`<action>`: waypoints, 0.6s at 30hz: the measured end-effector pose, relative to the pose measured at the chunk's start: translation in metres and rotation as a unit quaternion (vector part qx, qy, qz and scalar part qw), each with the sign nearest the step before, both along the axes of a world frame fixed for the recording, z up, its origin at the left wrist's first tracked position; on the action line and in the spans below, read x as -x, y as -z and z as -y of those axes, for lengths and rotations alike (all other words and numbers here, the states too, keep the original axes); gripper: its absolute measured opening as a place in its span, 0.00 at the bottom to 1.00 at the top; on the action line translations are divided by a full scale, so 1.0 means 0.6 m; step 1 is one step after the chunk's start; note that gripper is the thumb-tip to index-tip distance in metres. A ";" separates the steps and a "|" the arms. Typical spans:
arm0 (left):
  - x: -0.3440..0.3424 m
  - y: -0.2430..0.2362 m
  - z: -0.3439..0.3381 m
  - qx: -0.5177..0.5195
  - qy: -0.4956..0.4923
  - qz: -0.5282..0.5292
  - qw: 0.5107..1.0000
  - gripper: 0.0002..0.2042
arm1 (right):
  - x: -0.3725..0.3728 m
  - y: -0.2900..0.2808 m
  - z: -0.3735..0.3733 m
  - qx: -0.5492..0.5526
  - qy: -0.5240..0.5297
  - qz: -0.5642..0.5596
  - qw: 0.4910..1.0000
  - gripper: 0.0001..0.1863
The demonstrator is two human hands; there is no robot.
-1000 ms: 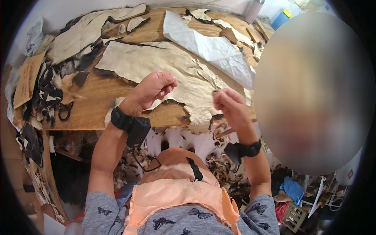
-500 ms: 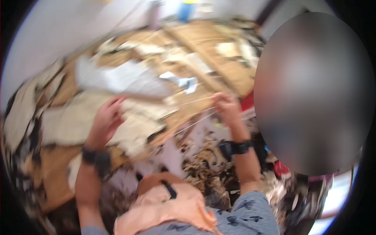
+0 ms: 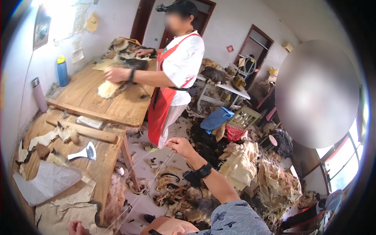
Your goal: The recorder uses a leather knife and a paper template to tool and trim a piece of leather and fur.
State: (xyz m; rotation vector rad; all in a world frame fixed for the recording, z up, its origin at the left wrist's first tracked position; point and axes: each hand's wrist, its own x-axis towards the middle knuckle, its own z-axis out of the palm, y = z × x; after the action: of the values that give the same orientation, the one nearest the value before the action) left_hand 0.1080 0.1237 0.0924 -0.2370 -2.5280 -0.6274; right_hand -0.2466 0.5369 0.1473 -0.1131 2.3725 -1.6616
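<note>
My right hand is raised near the middle, its fingers pinched on thin pale thread. Several strands of the thread slant down from it towards the lower left. Only the curled fingers of my left hand show at the bottom edge, beside a pale hide piece on the wooden table. What those fingers hold, if anything, is hidden. On the table lie a white sheet, a white scraper-like tool with a flared end and a wooden roller.
A co-worker in a red apron handles fur at a second table. A blue bottle and a pink flask stand by the wall. Fur scraps and pale hides cover the floor; a chair stands beyond.
The view has swung right and up, bringing in the co-worker and the room. My left hand now sits at the bottom edge; the right still holds the thread.
</note>
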 end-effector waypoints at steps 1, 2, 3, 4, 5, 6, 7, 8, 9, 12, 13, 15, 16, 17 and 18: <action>-0.009 -0.001 -0.010 -0.307 -0.087 0.137 0.938 0.12 | 0.008 0.009 -0.013 -0.023 -0.004 0.008 1.000 0.09; -0.018 -0.007 -0.022 -0.576 -0.167 0.258 0.757 0.12 | 0.013 0.015 -0.023 -0.025 -0.004 0.009 1.000 0.09; -0.018 -0.020 -0.034 -0.580 -0.170 0.258 0.753 0.12 | 0.014 0.020 -0.033 -0.046 -0.029 0.008 0.998 0.09; -0.011 -0.036 -0.043 -0.530 -0.187 0.266 0.783 0.12 | 0.014 0.024 -0.041 -0.068 -0.056 0.006 0.996 0.09; -0.006 -0.051 -0.052 -0.478 -0.206 0.269 0.810 0.13 | 0.013 0.023 -0.044 -0.072 -0.067 0.007 0.995 0.09; -0.002 -0.060 -0.060 -0.484 -0.218 0.265 0.805 0.13 | 0.013 0.026 -0.042 -0.103 -0.032 -0.022 0.994 0.09; 0.001 -0.066 -0.067 -0.433 -0.239 0.246 0.834 0.12 | 0.015 0.030 -0.041 -0.133 0.000 -0.051 0.990 0.09; 0.001 -0.068 -0.070 -0.379 -0.255 0.231 0.859 0.12 | 0.023 0.044 -0.054 -0.176 0.012 -0.096 0.980 0.09; 0.000 -0.060 -0.067 -0.386 -0.260 0.228 0.855 0.12 | 0.036 0.058 -0.076 -0.221 0.027 -0.143 0.964 0.09; 0.002 -0.049 -0.060 -0.246 -0.185 0.208 0.928 0.13 | 0.073 0.093 -0.103 -0.290 0.055 -0.188 0.937 0.09; 0.020 -0.077 -0.068 -0.355 -0.233 0.245 0.872 0.13 | 0.082 0.107 -0.110 -0.328 0.065 -0.197 0.922 0.09; 0.018 -0.081 -0.067 -0.457 -0.287 0.274 0.796 0.13 | 0.087 0.121 -0.091 -0.365 0.056 -0.214 0.904 0.09; 0.003 -0.054 -0.054 -0.353 -0.242 0.246 0.870 0.12 | 0.091 0.132 -0.075 -0.370 0.040 -0.224 0.901 0.09; -0.007 -0.039 -0.049 -0.243 -0.190 0.215 0.927 0.12 | 0.091 0.139 -0.060 -0.380 0.020 -0.252 0.889 0.09; -0.006 -0.035 -0.049 -0.247 -0.193 0.218 0.924 0.12 | 0.090 0.144 -0.043 -0.366 -0.011 -0.256 0.895 0.10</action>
State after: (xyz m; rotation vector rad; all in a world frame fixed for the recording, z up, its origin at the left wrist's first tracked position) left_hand 0.1115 0.1530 0.1132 0.6323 -2.5924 -1.2201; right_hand -0.3008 0.5630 0.0607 -0.4810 3.1961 -0.6649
